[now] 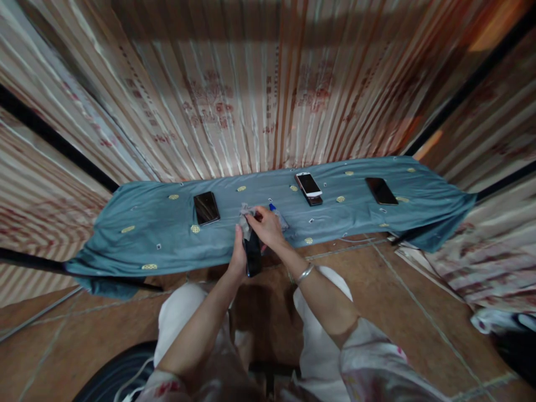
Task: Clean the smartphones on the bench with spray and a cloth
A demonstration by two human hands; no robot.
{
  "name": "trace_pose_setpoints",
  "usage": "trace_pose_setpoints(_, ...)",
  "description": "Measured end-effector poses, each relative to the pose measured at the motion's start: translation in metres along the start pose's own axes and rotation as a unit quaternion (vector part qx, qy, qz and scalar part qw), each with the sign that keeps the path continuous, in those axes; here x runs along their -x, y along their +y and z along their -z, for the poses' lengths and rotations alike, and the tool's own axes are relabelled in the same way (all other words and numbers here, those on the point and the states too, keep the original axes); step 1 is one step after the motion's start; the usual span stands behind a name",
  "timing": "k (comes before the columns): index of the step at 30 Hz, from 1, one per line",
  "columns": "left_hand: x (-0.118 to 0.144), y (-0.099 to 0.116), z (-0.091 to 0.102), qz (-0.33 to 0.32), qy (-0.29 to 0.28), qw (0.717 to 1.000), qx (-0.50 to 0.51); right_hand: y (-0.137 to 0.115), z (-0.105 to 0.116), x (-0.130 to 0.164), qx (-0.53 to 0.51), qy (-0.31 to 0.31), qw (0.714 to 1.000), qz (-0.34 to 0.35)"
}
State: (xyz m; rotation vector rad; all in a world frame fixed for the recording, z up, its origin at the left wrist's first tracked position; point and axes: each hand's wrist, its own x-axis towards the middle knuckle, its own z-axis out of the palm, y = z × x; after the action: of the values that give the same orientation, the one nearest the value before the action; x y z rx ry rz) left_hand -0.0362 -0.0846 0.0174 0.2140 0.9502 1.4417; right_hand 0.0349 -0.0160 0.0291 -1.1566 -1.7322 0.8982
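My left hand (239,258) grips a black phone (253,255) from its left side, holding it upright over the near edge of a blue-grey cloth (167,234). My right hand (268,228) presses a crumpled pale wipe (245,214) against the phone's top end. A silver bracelet (305,273) is on my right wrist. A small blue-capped item (273,207) lies just behind my right hand, partly hidden.
On the cloth lie a black phone (206,207) at left, a white phone stacked on a dark one (309,186) right of centre, and a black phone (381,191) at far right. Striped printed fabric (251,100) hangs behind. Brown tiled floor (397,290) lies below.
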Motion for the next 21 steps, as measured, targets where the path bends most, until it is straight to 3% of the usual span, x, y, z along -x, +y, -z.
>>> trace_pose_setpoints(5,0.008,0.01,0.003,0.096,-0.027,0.994,0.042,0.017,0.004,-0.016,-0.103,0.011,0.994,-0.022)
trace_pose_setpoints(9,0.006,0.017,0.009,0.102,-0.041,0.991,0.073,0.017,0.014,-0.015,-0.069,0.026,0.997,0.024)
trace_pose_setpoints(16,0.005,0.022,0.018,0.094,-0.062,0.989,0.099,0.017,0.026,-0.011,-0.03,-0.001,0.996,0.079)
trace_pose_setpoints(21,0.005,0.02,0.016,0.103,-0.042,0.99,0.088,0.011,0.017,0.0,0.097,-0.038,0.979,0.173)
